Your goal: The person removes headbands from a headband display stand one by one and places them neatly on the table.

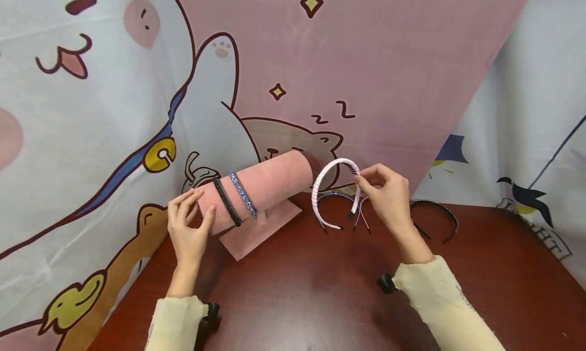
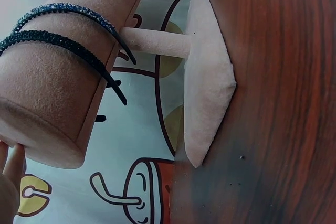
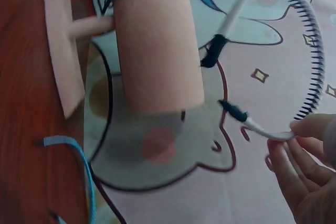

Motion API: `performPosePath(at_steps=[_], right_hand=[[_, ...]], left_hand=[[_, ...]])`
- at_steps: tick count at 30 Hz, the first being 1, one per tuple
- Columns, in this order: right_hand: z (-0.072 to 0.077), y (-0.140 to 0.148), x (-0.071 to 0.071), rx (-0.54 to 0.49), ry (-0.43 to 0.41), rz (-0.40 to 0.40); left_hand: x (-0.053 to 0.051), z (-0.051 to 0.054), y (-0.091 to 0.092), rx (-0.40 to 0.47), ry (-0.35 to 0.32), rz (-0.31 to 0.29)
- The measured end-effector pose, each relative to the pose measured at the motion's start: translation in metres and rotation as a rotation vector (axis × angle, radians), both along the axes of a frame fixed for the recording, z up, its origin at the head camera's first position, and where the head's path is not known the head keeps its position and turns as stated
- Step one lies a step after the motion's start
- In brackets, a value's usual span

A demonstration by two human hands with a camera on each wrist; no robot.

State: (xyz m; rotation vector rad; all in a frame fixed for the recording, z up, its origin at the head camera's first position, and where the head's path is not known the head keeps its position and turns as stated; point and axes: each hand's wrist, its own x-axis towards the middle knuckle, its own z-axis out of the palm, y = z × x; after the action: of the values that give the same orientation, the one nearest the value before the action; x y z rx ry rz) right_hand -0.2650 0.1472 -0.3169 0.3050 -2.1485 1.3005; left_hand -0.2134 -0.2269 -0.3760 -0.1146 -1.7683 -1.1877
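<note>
A pink plush headband stand (image 1: 279, 180), a padded roll on a post, carries a black headband (image 1: 226, 202) and a blue glittery headband (image 1: 242, 194). At the roll's near left end my left hand (image 1: 187, 224) touches it with fairly straight fingers and thumb. The left wrist view shows fingertips (image 2: 16, 158) against the end's edge. My right hand (image 1: 386, 196) pinches one side of a white wrapped headband (image 1: 322, 180) between thumb and fingers. That headband is held up beyond the roll's right end, its dark-tipped ends apart and dark teeth along its inside.
Behind the white headband, a blue headband (image 1: 336, 194) and another thin one partly hidden stand on the brown table (image 1: 293, 300). A dark headband (image 1: 444, 213) lies farther right. The stand's flat base (image 1: 256, 234) rests on the table, near a cartoon-printed cloth (image 1: 389, 61).
</note>
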Motion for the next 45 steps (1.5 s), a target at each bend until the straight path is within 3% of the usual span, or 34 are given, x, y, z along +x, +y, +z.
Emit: performPosePath(at_steps=[7,15,22,27,30,34,40,45], right_hand=[[-0.005,0.042,0.01,0.201,-0.028,-0.132],[-0.015,0.086,0.017,0.281,-0.176,-0.178],[-0.021,0.121,0.025,0.168,-0.383,-0.042],[-0.023,0.143,0.027,0.141,-0.446,-0.023],[-0.026,0.157,0.028,0.068,-0.464,0.011],[-0.033,0.176,0.028,-0.13,-0.483,0.122],[-0.038,0.2,0.025,-0.317,-0.511,0.195],[-0.042,0.219,0.025,-0.419,-0.5,0.247]], left_hand=[[-0.001,0.001,0.004,-0.006,-0.006,-0.023],[-0.003,0.006,0.005,-0.028,0.001,-0.046],[0.001,0.004,0.003,-0.034,-0.005,-0.059],[0.006,0.005,-0.006,-0.087,-0.011,-0.053],[0.009,0.007,-0.013,-0.123,-0.031,-0.071],[0.013,0.008,-0.026,-0.177,-0.052,-0.128],[0.013,0.004,-0.047,-0.223,-0.124,-0.264],[0.007,-0.01,-0.058,-0.186,-0.189,-0.346]])
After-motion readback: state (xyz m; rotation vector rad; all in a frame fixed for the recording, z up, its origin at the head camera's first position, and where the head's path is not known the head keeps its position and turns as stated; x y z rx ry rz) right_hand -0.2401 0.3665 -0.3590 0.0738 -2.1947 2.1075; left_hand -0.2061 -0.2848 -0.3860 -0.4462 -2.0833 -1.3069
